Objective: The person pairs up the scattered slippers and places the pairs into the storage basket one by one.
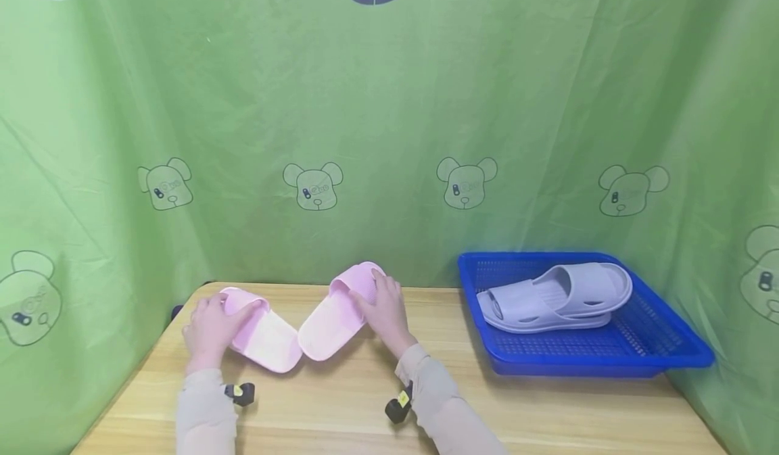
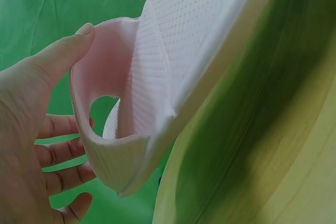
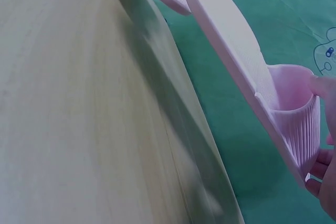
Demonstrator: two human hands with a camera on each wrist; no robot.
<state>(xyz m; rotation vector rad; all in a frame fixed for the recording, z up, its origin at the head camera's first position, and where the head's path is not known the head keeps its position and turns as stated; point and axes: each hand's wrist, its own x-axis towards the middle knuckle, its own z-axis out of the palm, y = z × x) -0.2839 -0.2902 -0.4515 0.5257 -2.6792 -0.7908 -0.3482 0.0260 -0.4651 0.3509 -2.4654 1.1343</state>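
Two pink slippers are held over the near-left part of the table, heels towards each other. My left hand (image 1: 209,328) grips the strap of the left slipper (image 1: 275,344), thumb on the strap's edge and fingertips around its outer side in the left wrist view. With my right hand (image 1: 386,309) I hold the right slipper (image 1: 327,328) by its strap; in the right wrist view the thumb lies at the strap's edge and the fingers near the toe (image 3: 307,174). Both slippers tilt clear of the tabletop and cast shadows. Whether their heels touch, I cannot tell.
On the right of the wooden table (image 1: 341,414) stands a blue plastic basket (image 1: 584,368). In it lie two pale grey-lilac slippers (image 1: 548,299), one on top of the other. A green curtain (image 1: 389,103) with printed bear heads closes off the back and sides.
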